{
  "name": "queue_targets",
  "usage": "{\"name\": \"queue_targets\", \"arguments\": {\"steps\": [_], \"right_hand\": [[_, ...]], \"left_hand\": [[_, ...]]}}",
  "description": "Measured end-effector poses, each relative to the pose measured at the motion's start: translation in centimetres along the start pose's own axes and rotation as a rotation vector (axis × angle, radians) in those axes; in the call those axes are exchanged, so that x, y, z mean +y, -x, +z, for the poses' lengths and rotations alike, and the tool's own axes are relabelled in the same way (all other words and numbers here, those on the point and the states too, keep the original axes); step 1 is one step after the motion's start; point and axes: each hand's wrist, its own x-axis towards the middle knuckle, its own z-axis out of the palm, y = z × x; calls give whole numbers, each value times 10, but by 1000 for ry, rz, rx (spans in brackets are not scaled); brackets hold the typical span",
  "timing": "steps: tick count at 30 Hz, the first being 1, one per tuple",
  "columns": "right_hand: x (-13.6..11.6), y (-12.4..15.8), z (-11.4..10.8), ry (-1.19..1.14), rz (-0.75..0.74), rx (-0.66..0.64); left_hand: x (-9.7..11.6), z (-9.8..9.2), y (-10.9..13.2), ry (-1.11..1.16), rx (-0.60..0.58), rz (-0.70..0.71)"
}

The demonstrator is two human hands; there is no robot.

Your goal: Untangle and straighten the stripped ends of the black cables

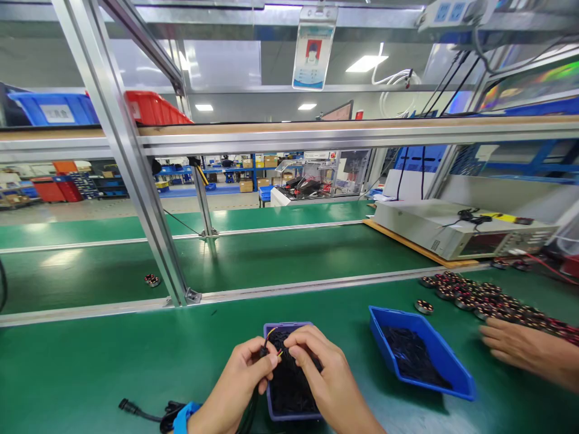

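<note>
My left hand point(242, 377) is closed on a black cable point(261, 355) whose end shows thin yellow and red wires, held just above a small purple tray point(271, 330) of black parts. My right hand point(319, 371) pinches at the wire tips beside it, over the same tray. A blue band sits on my left wrist, and the cable trails down to a black connector point(129, 407) on the green mat.
A blue bin point(446, 361) of black pieces lies to the right. Another person's hand point(520, 346) rests by a heap of round coil parts point(493, 301). A grey instrument box point(447, 226) stands at the back right. An aluminium frame post point(149, 223) rises at left.
</note>
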Motion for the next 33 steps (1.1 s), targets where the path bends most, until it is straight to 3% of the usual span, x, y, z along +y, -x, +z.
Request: {"name": "queue_targets", "arguments": {"steps": [19, 23, 27, 33], "right_hand": [[-5, -2, 0, 26, -41, -33], [0, -2, 5, 86, -183, 49], [1, 1, 8, 136, -314, 47], [0, 3, 2, 95, -152, 136]], "left_hand": [[-2, -2, -1, -71, 15, 38], [-4, 0, -3, -48, 65, 47], [-1, 3, -3, 16, 97, 33], [8, 5, 1, 18, 113, 11]]}}
